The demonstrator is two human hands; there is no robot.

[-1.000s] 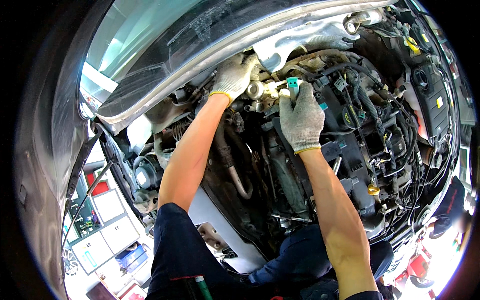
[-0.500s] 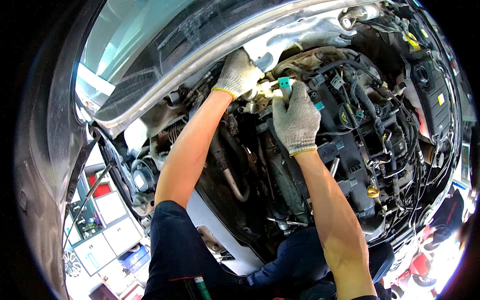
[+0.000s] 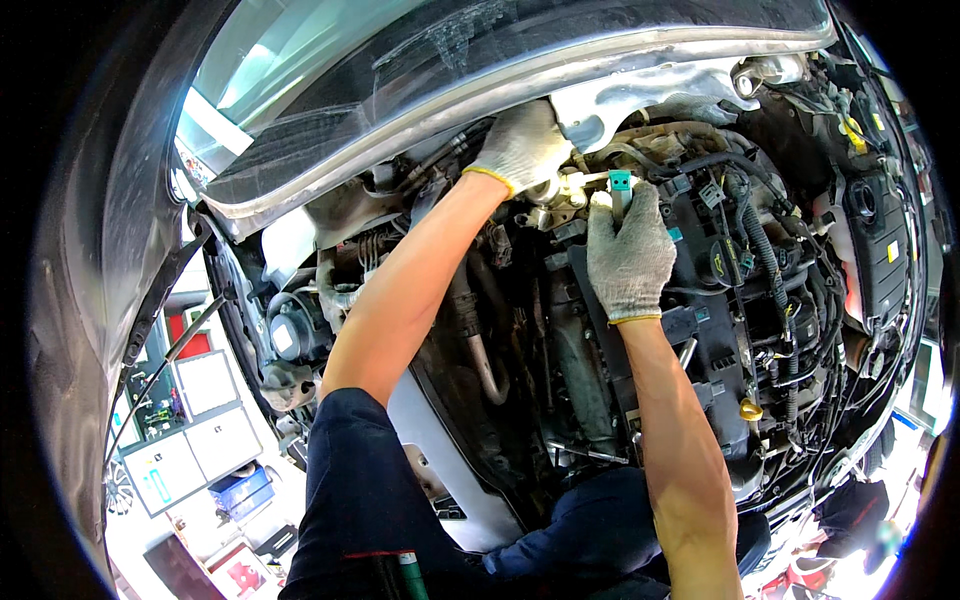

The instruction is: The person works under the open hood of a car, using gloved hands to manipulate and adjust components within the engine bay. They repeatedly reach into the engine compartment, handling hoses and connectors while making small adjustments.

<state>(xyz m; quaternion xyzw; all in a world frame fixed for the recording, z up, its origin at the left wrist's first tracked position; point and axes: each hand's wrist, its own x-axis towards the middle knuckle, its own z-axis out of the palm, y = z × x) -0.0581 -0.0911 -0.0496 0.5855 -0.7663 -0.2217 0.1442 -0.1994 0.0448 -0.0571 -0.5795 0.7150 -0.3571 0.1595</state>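
My left hand [image 3: 524,148], in a pale knit glove, reaches in under the lower edge of the windshield at the back of the engine bay. Its fingers are hidden behind a silvery metal shield [image 3: 640,98]. Just right of it, my gloved right hand [image 3: 632,252] grips a slim grey tool with a teal end [image 3: 620,182], thumb on one side and fingers on the other. From the teal end, a pale rod points left toward brightly lit metal fittings [image 3: 572,190] between my hands. Beneath my right hand lies the black engine cover [image 3: 690,345].
A black oil filler cap [image 3: 722,262] and a ribbed hose [image 3: 768,260] lie right of my right hand. A brass-coloured ring [image 3: 750,409] sits nearer. A bent metal pipe [image 3: 484,370] runs below my left forearm. Cabinets [image 3: 222,440] stand outside at left.
The view has shifted, so the engine bay and both hands appear farther right and slightly lower. My hands keep nearly the same places on the engine, the right still gripping the teal-ended tool.
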